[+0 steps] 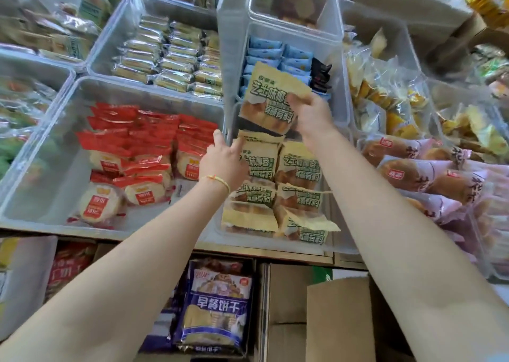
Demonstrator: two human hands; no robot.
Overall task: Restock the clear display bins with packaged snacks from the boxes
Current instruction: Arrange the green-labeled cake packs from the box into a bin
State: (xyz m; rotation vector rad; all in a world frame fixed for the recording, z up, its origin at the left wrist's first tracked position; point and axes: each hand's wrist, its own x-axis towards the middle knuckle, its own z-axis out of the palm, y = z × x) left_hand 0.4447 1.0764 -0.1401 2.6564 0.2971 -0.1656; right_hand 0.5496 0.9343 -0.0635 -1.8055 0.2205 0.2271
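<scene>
Single head cam, looks fwd & down, close over clear bins (154,91).

Yellow bread packet (271,100), held in the right hand (311,113): large green characters, partly covered, "芝士味椰香"; below, "有颜有料".
Yellow packets in bin (298,166): same "芝士味椰香" and "有颜有料" print, one gripped by the left hand (223,163).
Blue bag (217,306) under the shelf, seen upside down: "早餐饼干".
Red-labelled cakes (141,193): white print on the red tag, too small to read.
Pink packets (396,175): small red badge, characters blurred.
</scene>
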